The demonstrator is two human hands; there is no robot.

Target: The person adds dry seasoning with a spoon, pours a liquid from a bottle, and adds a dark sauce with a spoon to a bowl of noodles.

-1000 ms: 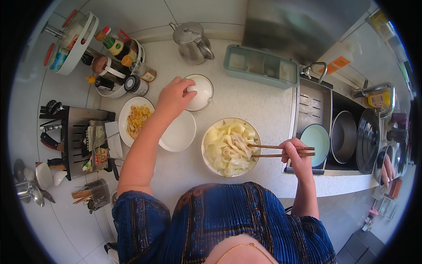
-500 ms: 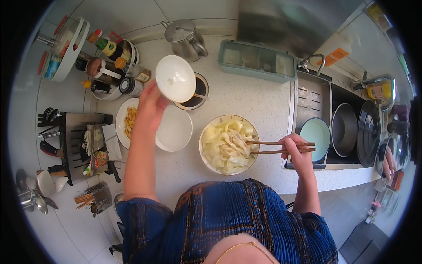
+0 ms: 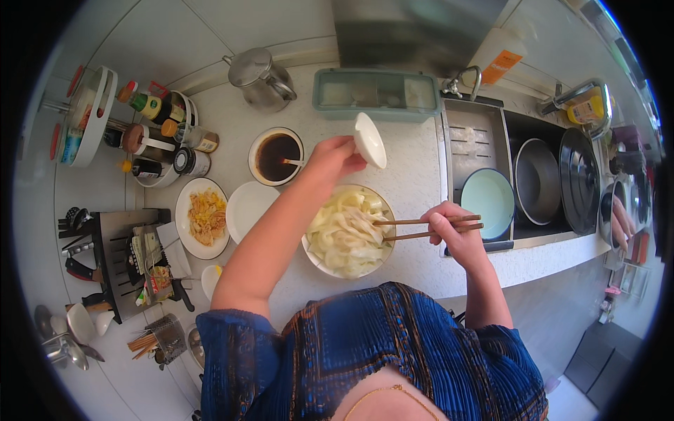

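Note:
My left hand [image 3: 337, 160] is closed on the edge of a small white bowl [image 3: 370, 140], which tilts steeply above the far side of the noodles. Wide pale noodles [image 3: 345, 238] fill a larger round bowl [image 3: 312, 258] in front of me. In my right hand [image 3: 455, 230] is a pair of wooden chopsticks [image 3: 414, 222], their tips in the right side of the noodles. Beyond my left forearm stands a bowl of dark sauce [image 3: 272, 154] with a white spoon [image 3: 293, 162] in it. My forearm partly covers a bare white plate [image 3: 249, 207].
A plate of yellow-brown food [image 3: 207, 219] lies at the left, near a rack of seasoning bottles [image 3: 158, 137]. At the back are a metal kettle [image 3: 260, 77] and a lidded green seasoning box [image 3: 375, 92]. A light-green bowl [image 3: 487, 203] and dark pan [image 3: 537, 184] sit at the right sink.
My left hand has carried the small white bowl rightward, from beside the dark sauce to above the noodles, and turned it more on edge. The chopsticks stay in the noodles. The whole view has shifted.

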